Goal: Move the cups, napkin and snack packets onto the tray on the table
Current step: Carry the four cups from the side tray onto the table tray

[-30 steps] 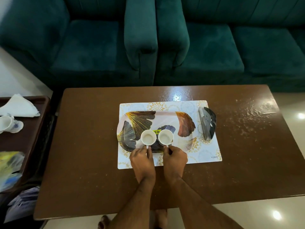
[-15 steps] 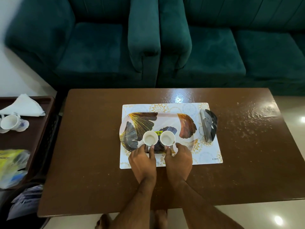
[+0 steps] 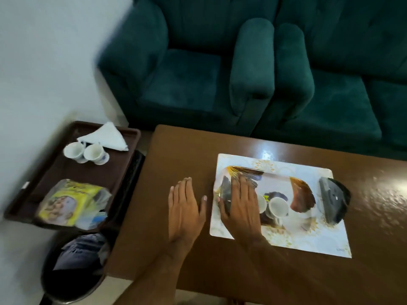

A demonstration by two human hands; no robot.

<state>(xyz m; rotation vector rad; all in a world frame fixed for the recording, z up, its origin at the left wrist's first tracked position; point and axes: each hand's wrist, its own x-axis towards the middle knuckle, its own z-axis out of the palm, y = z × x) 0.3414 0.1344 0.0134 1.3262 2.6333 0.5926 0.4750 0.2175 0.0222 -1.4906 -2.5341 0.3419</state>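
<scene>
Head view: both hands have let go of the two cups [image 3: 278,207], which now stand near the tray's [image 3: 278,181] front edge. Left hand [image 3: 185,211] is flat, fingers spread, holding nothing, over the bare table [image 3: 180,155]; right hand [image 3: 241,201] is spread too, over the tray's left end. Two more cups [image 3: 84,152], napkin [image 3: 105,136] and packets [image 3: 70,200] wait on the side tray [image 3: 123,168], probably next.

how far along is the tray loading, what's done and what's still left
Done: two cups stand on the patterned tray. In hand: nothing; left hand and right hand are both open and empty. Left: two more cups, the napkin and the snack packets, all on the side tray.
</scene>
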